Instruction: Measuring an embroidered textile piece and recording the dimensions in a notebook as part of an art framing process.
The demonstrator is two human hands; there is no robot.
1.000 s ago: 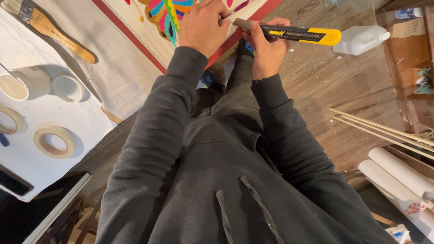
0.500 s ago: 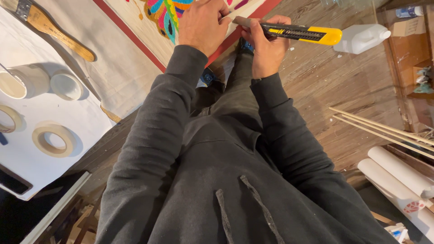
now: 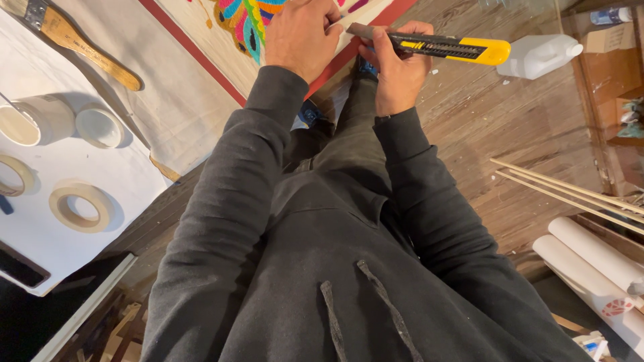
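Between both hands (image 3: 305,37) (image 3: 399,70), gripped yellow utility knife (image 3: 443,47) by right; left closed on something hidden; bare wooden floor (image 3: 523,127) rightward.

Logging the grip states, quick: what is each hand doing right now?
Left hand: closed, pinching something small at the utility knife's tip; what it is cannot be told.
Right hand: closed around the yellow utility knife.

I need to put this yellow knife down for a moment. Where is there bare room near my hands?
Bare wood floor lies open between the white plastic jug and the thin wooden sticks, beside your right hand. The pale cloth between the brush and the painted canvas is also free. The white board with cups and tape rolls is crowded.
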